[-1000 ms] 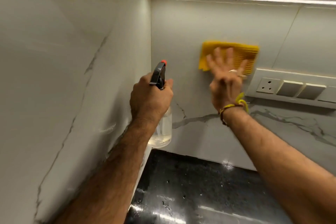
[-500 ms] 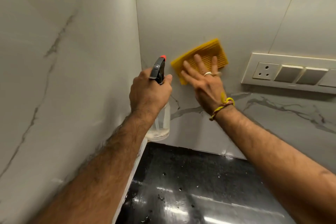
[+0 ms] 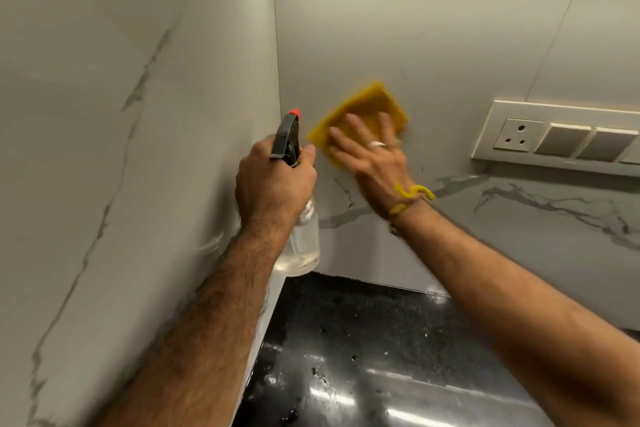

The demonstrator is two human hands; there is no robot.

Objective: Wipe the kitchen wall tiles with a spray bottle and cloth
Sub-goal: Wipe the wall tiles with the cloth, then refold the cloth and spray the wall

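Two hands work the corner: the left hand (image 3: 275, 180) grips the spray bottle (image 3: 300, 239) upright, and just right of that grip the right hand (image 3: 372, 156), fingers flat, presses the cloth (image 3: 363, 104), which has swept leftward from the socket panel (image 3: 554, 137), so wiping now reaches the corner tiles (image 3: 433, 38).

The person is showing two bare forearms with dark hair and no sleeves in view. The right hand (image 3: 375, 163) is wearing a plain silver ring (image 3: 376, 144) on one finger, and a yellow and brown knotted thread band (image 3: 410, 198) is circling the right wrist, its loose ends sticking outward. The left hand (image 3: 273, 180) is wearing nothing.
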